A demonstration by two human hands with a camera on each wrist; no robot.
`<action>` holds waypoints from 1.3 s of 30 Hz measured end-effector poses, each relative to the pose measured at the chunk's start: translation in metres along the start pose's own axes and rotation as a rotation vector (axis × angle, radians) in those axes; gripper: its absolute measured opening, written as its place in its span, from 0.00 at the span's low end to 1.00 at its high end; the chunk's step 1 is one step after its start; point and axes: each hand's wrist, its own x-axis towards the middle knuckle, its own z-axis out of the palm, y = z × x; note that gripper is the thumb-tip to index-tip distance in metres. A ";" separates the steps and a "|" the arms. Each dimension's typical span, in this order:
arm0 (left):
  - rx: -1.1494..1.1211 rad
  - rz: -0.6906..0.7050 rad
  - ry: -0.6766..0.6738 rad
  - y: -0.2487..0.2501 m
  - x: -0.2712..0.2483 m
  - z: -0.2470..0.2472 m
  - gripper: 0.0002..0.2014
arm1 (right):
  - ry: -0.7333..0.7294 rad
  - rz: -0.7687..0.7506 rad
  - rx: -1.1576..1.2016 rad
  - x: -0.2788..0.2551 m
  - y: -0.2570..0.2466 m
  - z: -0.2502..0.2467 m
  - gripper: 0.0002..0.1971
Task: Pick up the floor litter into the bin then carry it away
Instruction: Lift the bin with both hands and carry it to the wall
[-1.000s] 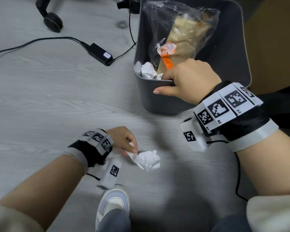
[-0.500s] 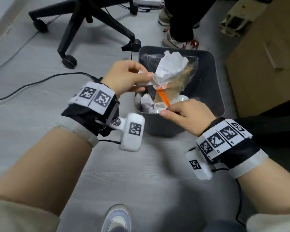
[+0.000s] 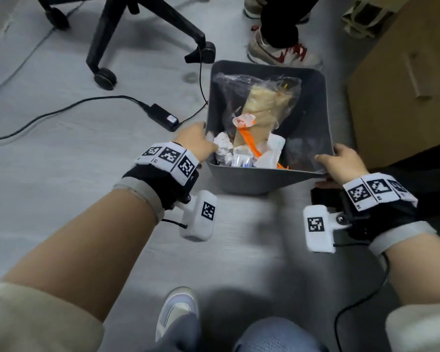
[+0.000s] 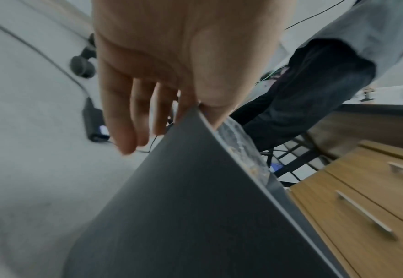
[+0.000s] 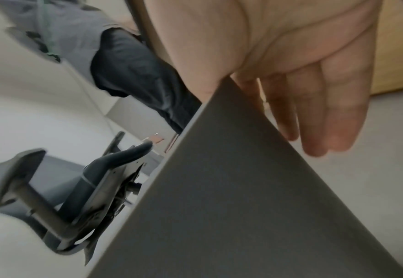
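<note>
A dark grey bin stands on the floor in the head view. Inside lie a clear plastic bag with tan contents, crumpled white paper and an orange strip. My left hand grips the bin's near left corner. My right hand grips the near right corner. In the left wrist view the left hand has its thumb inside the rim and its fingers down the outer wall. The right hand holds the other wall the same way.
An office chair base stands at the back left. A black power adapter with cables lies left of the bin. Another person's shoes are just behind the bin. A wooden cabinet stands on the right, my own shoe below.
My left hand lifted the crumpled paper off the floor, let it go over the bin and moved to the left rim. My right hand slid along the front rim to the right corner.
</note>
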 end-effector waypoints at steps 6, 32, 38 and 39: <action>-0.071 -0.112 -0.140 0.000 -0.018 -0.010 0.16 | -0.080 0.123 0.204 -0.020 -0.003 0.007 0.13; -0.768 -0.694 0.179 -0.130 -0.275 -0.325 0.21 | -0.701 -0.144 -0.366 -0.283 -0.319 0.145 0.14; -1.087 -0.847 0.328 -0.206 -0.286 -0.363 0.23 | -0.833 -0.319 -0.557 -0.319 -0.380 0.258 0.16; -1.141 -0.870 0.360 -0.218 -0.286 -0.370 0.23 | -0.851 -0.344 -0.575 -0.323 -0.389 0.278 0.17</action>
